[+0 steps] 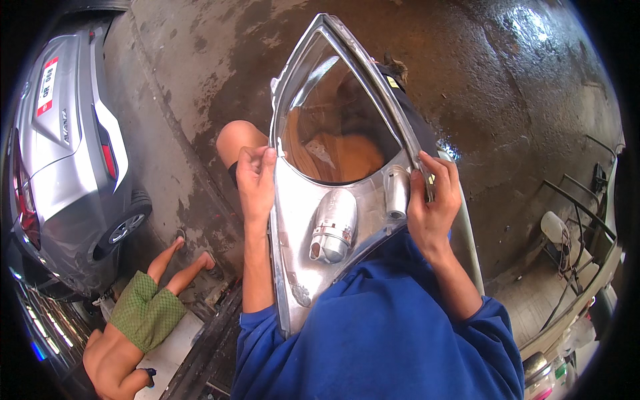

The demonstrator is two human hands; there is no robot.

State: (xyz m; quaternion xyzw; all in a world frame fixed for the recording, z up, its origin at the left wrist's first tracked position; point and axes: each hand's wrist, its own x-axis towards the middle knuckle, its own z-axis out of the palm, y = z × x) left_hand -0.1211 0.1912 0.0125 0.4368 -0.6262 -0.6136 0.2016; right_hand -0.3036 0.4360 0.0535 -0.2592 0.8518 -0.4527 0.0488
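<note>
We hold a car headlight housing up over our lap with both hands.

Our left hand (255, 179) pinches the left edge of the headlight housing (333, 180), fingers curled over its rim; our right hand (432, 203) is closed on the right edge, beside a small chrome cylinder (397, 193). The clear lens faces up, above our blue sleeves (380, 333). On the wet concrete floor (507, 87) to our left, a person in green shorts (143, 310) crouches by a silver car (67, 153).

Car workshop: silver car (67, 153), wet concrete floor (507, 87).
</note>
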